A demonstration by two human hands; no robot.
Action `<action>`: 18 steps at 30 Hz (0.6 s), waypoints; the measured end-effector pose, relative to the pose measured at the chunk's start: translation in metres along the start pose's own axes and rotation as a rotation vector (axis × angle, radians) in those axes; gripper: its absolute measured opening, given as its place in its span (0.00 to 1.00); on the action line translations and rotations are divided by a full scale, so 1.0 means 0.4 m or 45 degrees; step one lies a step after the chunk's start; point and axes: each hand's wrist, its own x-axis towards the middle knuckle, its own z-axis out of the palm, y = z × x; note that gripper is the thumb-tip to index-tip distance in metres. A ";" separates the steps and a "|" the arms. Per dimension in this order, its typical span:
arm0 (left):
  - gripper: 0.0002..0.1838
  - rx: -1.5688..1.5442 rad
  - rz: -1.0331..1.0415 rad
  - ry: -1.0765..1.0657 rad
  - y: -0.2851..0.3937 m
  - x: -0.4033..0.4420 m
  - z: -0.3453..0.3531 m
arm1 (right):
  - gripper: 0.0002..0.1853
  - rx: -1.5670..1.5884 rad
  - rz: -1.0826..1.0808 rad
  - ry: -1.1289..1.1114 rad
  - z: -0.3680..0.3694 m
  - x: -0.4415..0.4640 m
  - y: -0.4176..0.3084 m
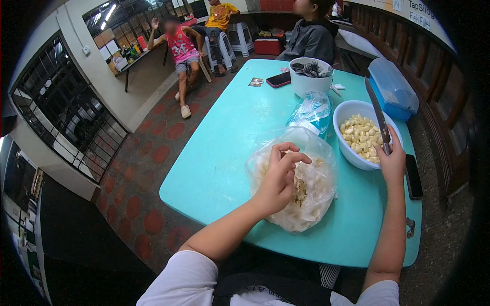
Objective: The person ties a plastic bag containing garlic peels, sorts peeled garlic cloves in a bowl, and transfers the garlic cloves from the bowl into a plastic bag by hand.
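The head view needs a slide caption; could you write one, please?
Knife in the right hand at a bowl of garlic cloves; left hand over a plastic bag.

Counter (214, 158): smooth plastic, slight sheen. Bag (317, 210): thin, wrinkled, translucent plastic. Bowl (353, 107): smooth plastic. Knife (377, 110): smooth metal blade. Garlic cloves (360, 135): smooth, faintly glossy. Sleeve (185, 279): matt cloth. Box (394, 84): smooth plastic.

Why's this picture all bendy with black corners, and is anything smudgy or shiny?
In the head view, the barred gate leans and the corners go black, probably from very wide-angle bending; in the head view, faces are smudged, though the peeled garlic looks fairly clear; in the head view, whitish shine shows on the plastic bag.
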 end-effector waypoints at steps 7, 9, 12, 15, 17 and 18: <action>0.20 -0.062 0.035 -0.011 -0.005 -0.001 -0.007 | 0.37 0.099 -0.103 0.008 0.013 0.011 0.034; 0.18 -0.005 0.042 0.004 -0.011 -0.002 -0.008 | 0.38 0.136 -0.174 0.033 0.019 0.013 0.057; 0.16 0.084 0.083 0.061 -0.035 0.000 -0.005 | 0.40 0.022 -0.128 0.094 -0.009 0.010 0.015; 0.15 -0.082 -0.042 0.134 -0.025 0.000 0.002 | 0.42 -0.112 0.073 0.104 -0.103 0.015 -0.041; 0.13 0.003 0.006 0.126 -0.026 -0.005 -0.006 | 0.43 -0.051 0.143 0.198 -0.206 -0.010 -0.091; 0.15 -0.004 0.030 0.141 -0.031 0.000 0.003 | 0.44 -0.001 0.158 0.244 -0.247 -0.017 -0.107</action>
